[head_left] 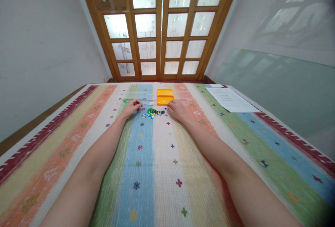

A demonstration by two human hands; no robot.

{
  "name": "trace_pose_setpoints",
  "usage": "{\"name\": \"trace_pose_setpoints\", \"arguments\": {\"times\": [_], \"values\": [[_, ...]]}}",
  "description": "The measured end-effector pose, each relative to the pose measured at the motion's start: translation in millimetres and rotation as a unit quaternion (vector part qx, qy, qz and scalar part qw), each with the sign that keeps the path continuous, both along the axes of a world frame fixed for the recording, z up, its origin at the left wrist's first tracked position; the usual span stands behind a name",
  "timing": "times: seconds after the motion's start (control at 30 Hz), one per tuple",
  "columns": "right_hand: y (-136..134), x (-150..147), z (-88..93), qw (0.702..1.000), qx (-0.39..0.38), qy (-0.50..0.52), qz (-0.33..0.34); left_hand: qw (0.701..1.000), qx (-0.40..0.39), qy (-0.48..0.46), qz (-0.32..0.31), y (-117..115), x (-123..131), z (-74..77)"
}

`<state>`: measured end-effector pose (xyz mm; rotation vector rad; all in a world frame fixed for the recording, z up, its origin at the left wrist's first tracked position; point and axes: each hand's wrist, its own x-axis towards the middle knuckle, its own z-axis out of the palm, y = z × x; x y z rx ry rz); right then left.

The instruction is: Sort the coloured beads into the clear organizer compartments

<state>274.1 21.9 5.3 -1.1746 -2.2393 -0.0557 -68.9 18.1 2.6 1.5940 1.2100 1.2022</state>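
Note:
A pile of small coloured pieces (153, 112), green, blue, yellow and dark red, lies on the striped cloth between my hands. My left hand (131, 108) is pinched at the pile's left, and a small green piece shows at its fingertips. Just beyond it is a clear plastic tray (136, 96) with several green pieces (126, 101) in it. My right hand (177, 110) rests with curled fingers by the front right corner of a yellow two-part box (165, 93). What those fingers hold, if anything, is hidden. A few pale bits lie in the box's front part.
Another clear tray (183, 96) lies right of the yellow box. Printed sheets (230, 99) are at the table's right edge. The striped tablecloth (157, 171) covers the table. Beyond stand wood-framed glass doors (158, 42), and a glass panel (274, 80) leans at the right wall.

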Motion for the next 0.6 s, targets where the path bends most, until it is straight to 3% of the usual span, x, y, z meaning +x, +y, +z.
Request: {"name": "trace_pose_setpoints", "arguments": {"times": [0.13, 0.3, 0.6], "values": [[0, 0, -0.6, 1.000, 0.003, -0.006, 0.011, 0.993, 0.030, -0.025, 0.113, 6, -1, -0.8], [-2, 0, 1.1, 1.000, -0.010, -0.016, 0.011, 0.958, 0.096, 0.003, 0.268, 17, -21, -5.2], [-5, -2, 3.6, 0.999, -0.015, -0.036, 0.018, 0.926, 0.093, -0.010, 0.365, 23, -49, -12.2]]}}
